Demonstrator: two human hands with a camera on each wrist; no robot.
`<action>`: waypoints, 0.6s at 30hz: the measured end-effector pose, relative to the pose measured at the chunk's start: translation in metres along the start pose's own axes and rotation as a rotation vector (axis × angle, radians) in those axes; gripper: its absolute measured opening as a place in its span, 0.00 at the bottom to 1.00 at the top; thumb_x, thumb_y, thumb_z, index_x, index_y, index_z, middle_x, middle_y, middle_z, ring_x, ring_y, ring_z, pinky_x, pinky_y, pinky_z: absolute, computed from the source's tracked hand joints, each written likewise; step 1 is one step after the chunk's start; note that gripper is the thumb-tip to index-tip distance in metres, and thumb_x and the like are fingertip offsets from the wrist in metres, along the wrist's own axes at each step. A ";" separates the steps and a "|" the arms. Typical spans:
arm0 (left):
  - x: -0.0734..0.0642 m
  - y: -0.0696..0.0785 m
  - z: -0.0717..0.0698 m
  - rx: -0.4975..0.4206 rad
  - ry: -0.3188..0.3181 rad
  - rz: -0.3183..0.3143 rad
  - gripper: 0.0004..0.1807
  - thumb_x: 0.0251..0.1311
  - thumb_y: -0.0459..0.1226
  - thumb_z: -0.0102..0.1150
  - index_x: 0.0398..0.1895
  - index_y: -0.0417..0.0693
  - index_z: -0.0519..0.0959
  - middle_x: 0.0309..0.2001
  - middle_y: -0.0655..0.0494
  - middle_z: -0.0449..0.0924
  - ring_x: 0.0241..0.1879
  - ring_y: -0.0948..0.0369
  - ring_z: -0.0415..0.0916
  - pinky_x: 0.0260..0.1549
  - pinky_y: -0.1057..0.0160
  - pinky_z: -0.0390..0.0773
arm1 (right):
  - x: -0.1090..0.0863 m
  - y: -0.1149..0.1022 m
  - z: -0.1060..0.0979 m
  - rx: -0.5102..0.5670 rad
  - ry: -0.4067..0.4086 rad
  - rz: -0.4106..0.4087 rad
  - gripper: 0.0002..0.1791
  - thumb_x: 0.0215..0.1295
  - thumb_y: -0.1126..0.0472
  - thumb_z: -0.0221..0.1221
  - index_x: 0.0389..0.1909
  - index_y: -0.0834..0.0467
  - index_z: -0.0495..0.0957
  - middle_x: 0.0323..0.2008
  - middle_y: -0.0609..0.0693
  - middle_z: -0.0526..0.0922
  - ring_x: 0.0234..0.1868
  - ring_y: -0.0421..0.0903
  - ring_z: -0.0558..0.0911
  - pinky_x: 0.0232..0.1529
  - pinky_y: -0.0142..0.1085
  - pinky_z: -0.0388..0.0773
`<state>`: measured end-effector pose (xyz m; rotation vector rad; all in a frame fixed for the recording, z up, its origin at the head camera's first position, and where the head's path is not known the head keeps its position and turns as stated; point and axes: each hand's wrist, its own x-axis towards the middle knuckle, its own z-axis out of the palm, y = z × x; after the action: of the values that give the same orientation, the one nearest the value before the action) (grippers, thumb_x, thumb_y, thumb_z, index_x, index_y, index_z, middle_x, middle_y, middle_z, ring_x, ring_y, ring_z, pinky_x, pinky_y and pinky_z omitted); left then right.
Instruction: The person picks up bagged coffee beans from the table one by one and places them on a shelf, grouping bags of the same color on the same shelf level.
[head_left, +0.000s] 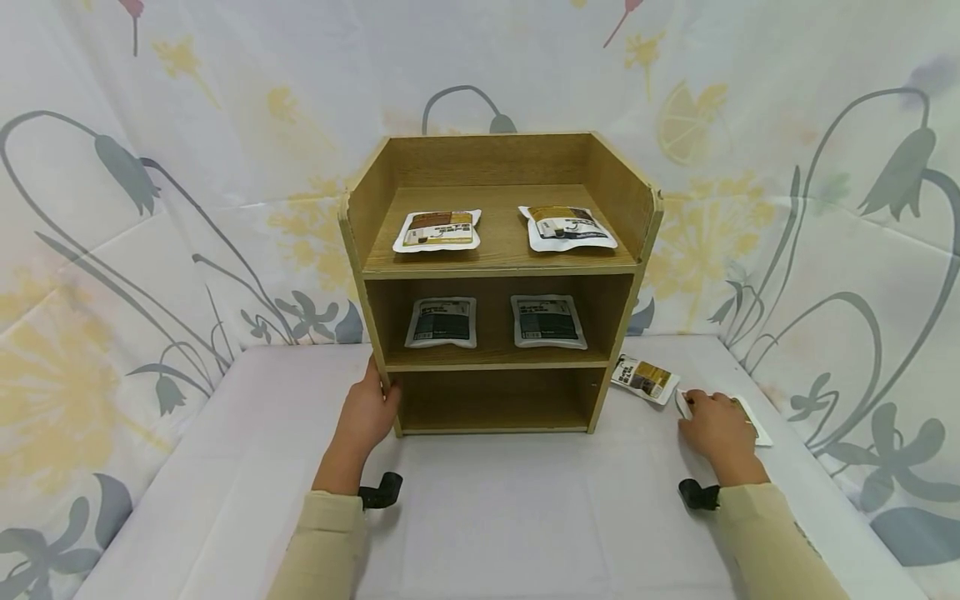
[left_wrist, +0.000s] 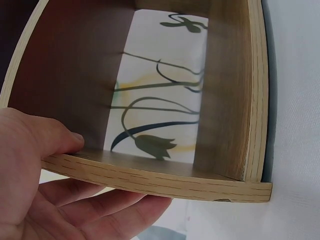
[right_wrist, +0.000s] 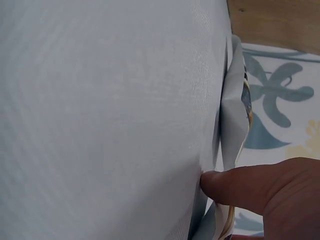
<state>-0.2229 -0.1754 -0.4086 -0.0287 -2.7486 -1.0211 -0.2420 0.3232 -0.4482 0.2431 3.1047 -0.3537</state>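
Observation:
On the table stands a small wooden shelf [head_left: 487,163]. My left hand [head_left: 366,412] grips its left side panel [left_wrist: 150,181], thumb inside and the other fingers outside. To the right, my right hand [head_left: 717,432] holds a white food pouch [head_left: 759,427] lying on the table, covering most of it. The thumb [right_wrist: 240,187] presses at the pouch's near edge in the right wrist view; the other fingers are mostly hidden there. Between this hand and the shelf lies another pouch [head_left: 647,380] with a brown and yellow label.
Two pouches, one left [head_left: 438,232] and one right [head_left: 567,228], lie on the top shelf. Two dark-labelled ones, left [head_left: 442,322] and right [head_left: 548,322], rest on the middle level. A floral cloth [head_left: 225,167] hangs behind the white-covered table [head_left: 495,517].

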 end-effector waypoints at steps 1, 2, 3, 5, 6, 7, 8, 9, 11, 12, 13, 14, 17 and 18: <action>0.000 0.000 0.000 -0.001 0.000 -0.001 0.31 0.70 0.39 0.46 0.72 0.39 0.51 0.55 0.29 0.76 0.49 0.39 0.80 0.44 0.42 0.80 | 0.000 0.000 -0.001 0.000 0.000 -0.001 0.29 0.60 0.59 0.54 0.63 0.64 0.67 0.57 0.73 0.68 0.56 0.74 0.67 0.38 0.66 0.72; 0.000 0.000 0.000 -0.002 0.000 -0.004 0.31 0.70 0.39 0.46 0.72 0.39 0.51 0.55 0.29 0.76 0.49 0.39 0.80 0.44 0.42 0.80 | 0.000 0.000 -0.002 0.001 -0.004 -0.001 0.29 0.60 0.60 0.54 0.63 0.65 0.67 0.57 0.73 0.68 0.56 0.74 0.68 0.38 0.65 0.73; 0.000 0.000 0.000 -0.003 0.000 -0.004 0.31 0.70 0.39 0.46 0.72 0.39 0.51 0.55 0.29 0.76 0.49 0.39 0.80 0.44 0.42 0.80 | -0.001 0.000 -0.002 0.002 -0.011 0.000 0.30 0.60 0.61 0.54 0.63 0.65 0.67 0.56 0.74 0.68 0.56 0.74 0.68 0.37 0.65 0.73; 0.000 0.000 0.000 -0.004 0.002 -0.003 0.32 0.70 0.39 0.46 0.72 0.39 0.51 0.55 0.29 0.76 0.49 0.39 0.80 0.44 0.42 0.80 | -0.001 -0.001 -0.003 0.000 -0.020 -0.002 0.30 0.59 0.62 0.53 0.64 0.66 0.66 0.56 0.74 0.68 0.56 0.74 0.68 0.38 0.65 0.73; 0.000 0.001 0.001 -0.005 0.002 -0.005 0.32 0.70 0.39 0.46 0.72 0.39 0.51 0.55 0.29 0.76 0.49 0.39 0.81 0.45 0.42 0.80 | -0.001 0.000 -0.003 0.000 -0.025 -0.002 0.30 0.58 0.63 0.53 0.64 0.67 0.66 0.56 0.74 0.68 0.56 0.74 0.68 0.38 0.65 0.73; 0.000 0.001 0.001 -0.007 0.000 -0.008 0.32 0.71 0.40 0.46 0.73 0.40 0.50 0.55 0.30 0.76 0.49 0.39 0.80 0.45 0.42 0.80 | -0.001 0.000 -0.003 -0.003 -0.027 -0.006 0.31 0.57 0.63 0.53 0.64 0.67 0.65 0.56 0.75 0.68 0.56 0.74 0.68 0.39 0.65 0.73; 0.000 0.001 0.001 -0.007 -0.001 -0.005 0.32 0.71 0.40 0.46 0.73 0.40 0.50 0.56 0.30 0.76 0.49 0.39 0.80 0.45 0.43 0.80 | -0.001 0.000 -0.002 -0.008 -0.029 -0.009 0.31 0.57 0.63 0.53 0.64 0.68 0.65 0.56 0.75 0.67 0.56 0.74 0.68 0.40 0.65 0.73; 0.000 0.000 0.001 -0.008 0.001 0.000 0.32 0.71 0.40 0.46 0.73 0.39 0.50 0.55 0.29 0.76 0.49 0.39 0.81 0.45 0.42 0.80 | -0.002 0.000 -0.002 -0.013 -0.028 -0.015 0.31 0.57 0.63 0.53 0.64 0.68 0.65 0.56 0.76 0.67 0.56 0.74 0.68 0.40 0.65 0.73; 0.000 0.000 0.001 -0.007 0.000 0.004 0.32 0.71 0.40 0.46 0.73 0.40 0.50 0.55 0.30 0.77 0.48 0.39 0.81 0.45 0.43 0.80 | -0.002 0.001 -0.002 -0.022 -0.022 -0.028 0.31 0.56 0.64 0.53 0.63 0.69 0.65 0.56 0.77 0.67 0.56 0.74 0.68 0.42 0.65 0.73; 0.000 0.000 0.001 -0.006 0.001 0.006 0.32 0.71 0.40 0.46 0.73 0.40 0.50 0.55 0.30 0.77 0.48 0.39 0.81 0.45 0.43 0.80 | -0.003 0.001 -0.002 -0.029 -0.016 -0.040 0.31 0.56 0.65 0.53 0.63 0.69 0.65 0.56 0.77 0.67 0.56 0.74 0.68 0.43 0.65 0.73; 0.000 0.000 0.001 -0.006 0.001 0.006 0.32 0.71 0.40 0.46 0.73 0.40 0.51 0.55 0.30 0.77 0.48 0.39 0.81 0.44 0.43 0.80 | -0.003 0.001 -0.002 -0.036 -0.010 -0.052 0.31 0.56 0.66 0.52 0.63 0.69 0.65 0.56 0.77 0.67 0.56 0.75 0.69 0.44 0.64 0.73; 0.000 0.000 0.001 -0.004 0.004 0.011 0.31 0.71 0.40 0.46 0.72 0.40 0.51 0.54 0.30 0.77 0.47 0.39 0.81 0.44 0.43 0.80 | -0.004 0.002 -0.002 -0.041 -0.006 -0.065 0.30 0.56 0.66 0.52 0.63 0.70 0.65 0.56 0.78 0.67 0.55 0.75 0.69 0.44 0.64 0.73; 0.001 -0.001 0.001 -0.005 0.013 0.015 0.31 0.71 0.40 0.46 0.72 0.40 0.51 0.53 0.30 0.78 0.46 0.40 0.82 0.43 0.43 0.81 | -0.005 0.003 -0.003 -0.039 0.002 -0.092 0.30 0.57 0.67 0.51 0.63 0.70 0.65 0.56 0.78 0.67 0.52 0.77 0.70 0.43 0.64 0.73; 0.001 -0.002 0.002 -0.006 0.016 0.018 0.32 0.70 0.40 0.47 0.72 0.40 0.51 0.52 0.30 0.78 0.46 0.40 0.82 0.43 0.43 0.81 | -0.006 0.004 -0.004 -0.035 -0.001 -0.097 0.30 0.57 0.67 0.51 0.63 0.70 0.65 0.56 0.78 0.66 0.52 0.77 0.71 0.43 0.63 0.73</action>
<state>-0.2242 -0.1759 -0.4108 -0.0464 -2.7258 -1.0200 -0.2357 0.3269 -0.4451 0.0924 3.1257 -0.3010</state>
